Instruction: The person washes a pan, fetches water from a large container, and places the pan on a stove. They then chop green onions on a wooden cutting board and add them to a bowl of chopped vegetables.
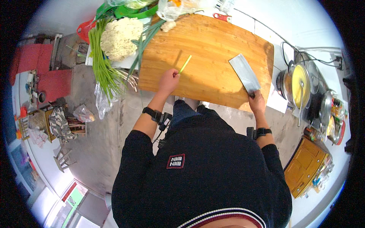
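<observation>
My left hand (pixel 169 81) pinches one end of a short, light-green vegetable stalk (pixel 185 63), which points up and away over a large wooden cutting board (pixel 205 42). Over the board's near right part, my right hand (pixel 257 101) grips the handle of a cleaver (pixel 244 72). Its broad grey blade slants up to the left, well apart from the stalk. The fingers largely hide the cleaver's handle. To the left of the board lie a bunch of long green stalks (pixel 99 54), a head of cauliflower (pixel 122 38) and dark green leaves (pixel 145 42).
A knobby pale root (pixel 168 26) and a red-handled item (pixel 222 17) lie at the board's far edge. Plastic bags (pixel 170 10) sit behind. On the right stands a pan with yellow contents and a ladle (pixel 301 94). A wooden cabinet (pixel 306 165) is at the lower right.
</observation>
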Demonstrator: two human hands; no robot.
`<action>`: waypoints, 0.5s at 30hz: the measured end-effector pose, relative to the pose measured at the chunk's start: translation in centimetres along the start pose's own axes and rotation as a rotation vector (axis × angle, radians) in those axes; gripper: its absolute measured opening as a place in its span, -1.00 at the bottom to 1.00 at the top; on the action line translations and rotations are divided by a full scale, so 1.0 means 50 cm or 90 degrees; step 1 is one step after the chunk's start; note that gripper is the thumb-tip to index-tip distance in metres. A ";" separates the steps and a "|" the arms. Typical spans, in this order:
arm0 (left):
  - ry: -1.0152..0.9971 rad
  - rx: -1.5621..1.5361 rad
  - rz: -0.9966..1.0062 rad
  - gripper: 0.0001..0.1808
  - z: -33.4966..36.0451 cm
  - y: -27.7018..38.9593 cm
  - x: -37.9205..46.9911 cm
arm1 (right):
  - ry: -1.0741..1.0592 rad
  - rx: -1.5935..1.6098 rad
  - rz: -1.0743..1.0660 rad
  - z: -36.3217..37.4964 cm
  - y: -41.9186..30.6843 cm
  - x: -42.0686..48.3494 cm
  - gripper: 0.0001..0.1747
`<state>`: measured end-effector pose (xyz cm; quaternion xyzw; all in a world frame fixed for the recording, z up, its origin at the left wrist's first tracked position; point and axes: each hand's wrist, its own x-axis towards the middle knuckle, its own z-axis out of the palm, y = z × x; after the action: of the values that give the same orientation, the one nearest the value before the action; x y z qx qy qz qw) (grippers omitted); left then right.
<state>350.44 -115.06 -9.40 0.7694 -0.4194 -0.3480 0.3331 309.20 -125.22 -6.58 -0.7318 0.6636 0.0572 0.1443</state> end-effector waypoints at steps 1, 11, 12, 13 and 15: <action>-0.012 0.036 -0.002 -0.85 0.019 0.001 0.001 | 0.023 0.021 -0.018 0.001 0.001 0.001 -0.58; -0.004 0.234 0.029 -0.89 0.092 0.017 0.000 | -0.014 0.336 -0.053 -0.049 -0.117 -0.025 -0.68; 0.009 0.244 0.039 -0.90 0.092 0.016 -0.002 | -0.028 0.337 -0.100 -0.060 -0.133 -0.028 -0.68; 0.031 0.285 0.084 -0.89 0.092 0.015 -0.002 | -0.085 0.330 -0.108 -0.071 -0.148 -0.028 -0.67; 0.067 0.364 0.172 -0.88 0.090 0.009 -0.003 | -0.195 0.319 -0.129 -0.092 -0.175 -0.029 -0.64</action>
<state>346.53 -116.10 -11.40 0.7864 -0.5805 -0.1284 0.1677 317.16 -124.47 -0.59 -0.7189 0.5510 -0.0130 0.4237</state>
